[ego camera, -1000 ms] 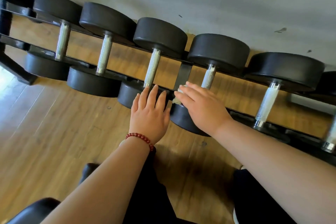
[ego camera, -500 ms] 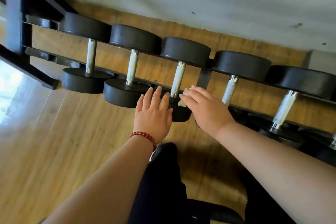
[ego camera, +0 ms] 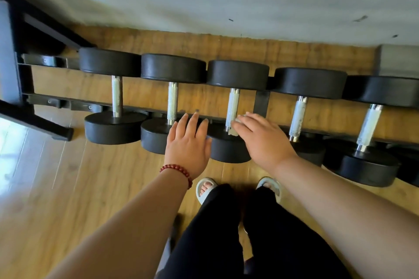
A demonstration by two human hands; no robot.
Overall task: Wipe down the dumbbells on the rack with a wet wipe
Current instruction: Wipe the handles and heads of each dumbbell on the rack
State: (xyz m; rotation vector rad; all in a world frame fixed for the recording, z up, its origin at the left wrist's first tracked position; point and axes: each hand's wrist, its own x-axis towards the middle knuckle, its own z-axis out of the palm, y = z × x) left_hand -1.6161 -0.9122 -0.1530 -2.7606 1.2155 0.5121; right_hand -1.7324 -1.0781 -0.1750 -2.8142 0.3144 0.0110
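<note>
Wet wipe: a small crumpled white wet wipe (ego camera: 234,131) is pressed against the near end of the silver knurled handle of the third black round-headed dumbbell (ego camera: 233,106) from the left, where it meets the near head.
Right hand: the right hand (ego camera: 264,140) is laid over the wipe, fingers fairly straight, not clenched.
Left hand: the left hand (ego camera: 188,142) is rested flat and released on the near head of the second dumbbell (ego camera: 154,136); a red bead bracelet (ego camera: 175,171) is worn at its wrist.
Rack: five dumbbells are laid side by side across the low black metal rack (ego camera: 261,102).
Floor: the wooden plank floor (ego camera: 68,199) is seen beneath, with pale slippers (ego camera: 204,188) nearest.
</note>
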